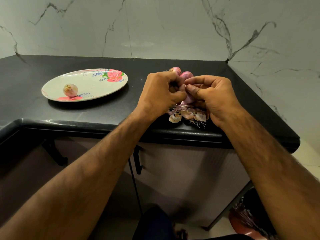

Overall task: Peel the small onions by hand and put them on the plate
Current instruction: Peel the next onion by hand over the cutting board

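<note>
Head view: your left hand (161, 90) and right hand (213, 96) together pinch one small onion (187, 99), mid-peel, above loose skins (187, 115) on the worktop (86, 110). A peeled onion (70, 90) sits on the plate (97, 78), well to the left. Unpeeled onions (186, 75) wait behind your hands. Next, probably strip the remaining skin, then carry the onion to the plate.

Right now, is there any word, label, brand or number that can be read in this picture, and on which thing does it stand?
None: no text can be read anywhere.
The oval white plate with pink flowers bears only flowers, blue dots and swirls; the black stone counter and the grey veined marble wall carry no letters.
</note>
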